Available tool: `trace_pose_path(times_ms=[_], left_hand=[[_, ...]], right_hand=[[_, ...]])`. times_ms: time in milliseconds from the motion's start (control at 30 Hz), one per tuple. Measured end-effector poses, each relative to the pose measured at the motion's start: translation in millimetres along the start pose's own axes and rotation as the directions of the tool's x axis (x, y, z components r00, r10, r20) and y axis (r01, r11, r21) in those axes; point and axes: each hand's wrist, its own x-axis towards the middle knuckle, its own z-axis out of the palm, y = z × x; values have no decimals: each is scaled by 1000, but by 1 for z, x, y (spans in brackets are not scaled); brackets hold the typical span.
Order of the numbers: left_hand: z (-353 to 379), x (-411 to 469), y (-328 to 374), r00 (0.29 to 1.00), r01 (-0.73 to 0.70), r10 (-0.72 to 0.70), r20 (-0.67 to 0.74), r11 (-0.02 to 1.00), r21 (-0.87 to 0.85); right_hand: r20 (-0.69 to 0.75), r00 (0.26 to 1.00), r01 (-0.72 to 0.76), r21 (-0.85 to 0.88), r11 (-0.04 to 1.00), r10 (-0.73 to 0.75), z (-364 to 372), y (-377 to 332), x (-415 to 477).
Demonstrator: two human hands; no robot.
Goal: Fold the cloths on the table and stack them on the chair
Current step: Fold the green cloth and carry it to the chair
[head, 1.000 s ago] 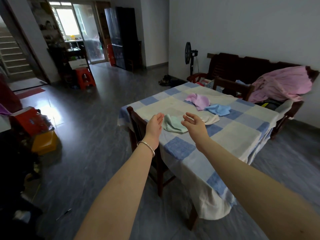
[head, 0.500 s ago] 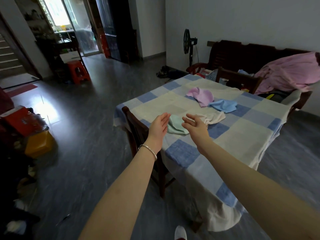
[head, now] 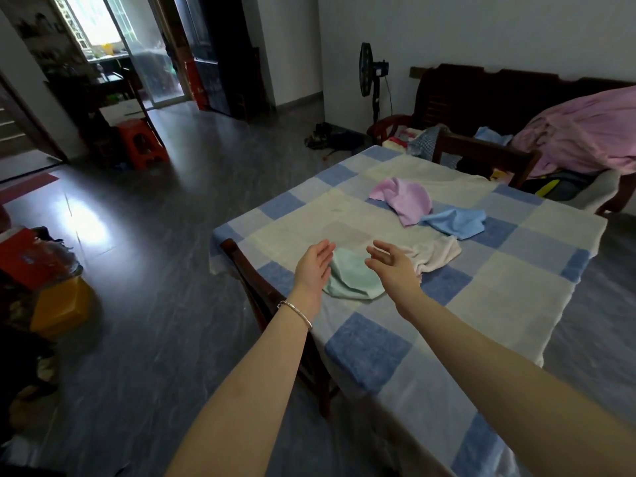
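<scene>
Checked blue-and-cream fabric covers the tabletop (head: 378, 356), the largest thing under the fingers (head: 325, 247). A dark wooden chair (head: 242, 261) is tucked against its edge, below and left of the left hand (head: 313, 266).

Four small cloths lie crumpled on the fabric. The lilac cloth (head: 406, 197) and blue cloth (head: 454, 222) touch each other well beyond the fingertips. The cream cloth (head: 437, 253) lies just past the right hand (head: 392, 266), and the mint-green cloth (head: 354, 278) sits between the two hands, beneath the fingers. Both hands hover with palms turned toward each other, fingers straight and loosely spread, holding nothing. I cannot tell whether they brush the green cloth.

The cloths look thin, soft and light. They will likely sag limp when lifted rather than keep any shape. A pinch at two corners of one edge should let each hang straight before it is laid flat to fold. The table covering may drag along underneath.

No brand, label or writing is legible.
</scene>
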Motion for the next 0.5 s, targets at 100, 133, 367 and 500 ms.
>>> trace_pose_path(times_ms=[100, 133, 367, 500], left_hand=[[4, 24, -2, 1000, 24, -24, 4, 1000, -1], [6, 32, -3, 999, 35, -35, 5, 999, -3], [6, 68, -11, 997, 77, -77, -20, 997, -8], [4, 85, -14, 993, 110, -109, -36, 994, 8]], right_hand=[[-16, 1000, -24, 3, 1000, 24, -2, 6, 21], [-20, 999, -35, 0, 999, 35, -2, 8, 28], [-45, 995, -89, -15, 996, 88, -1, 25, 59], [-71, 990, -123, -4, 992, 123, 3, 36, 74]])
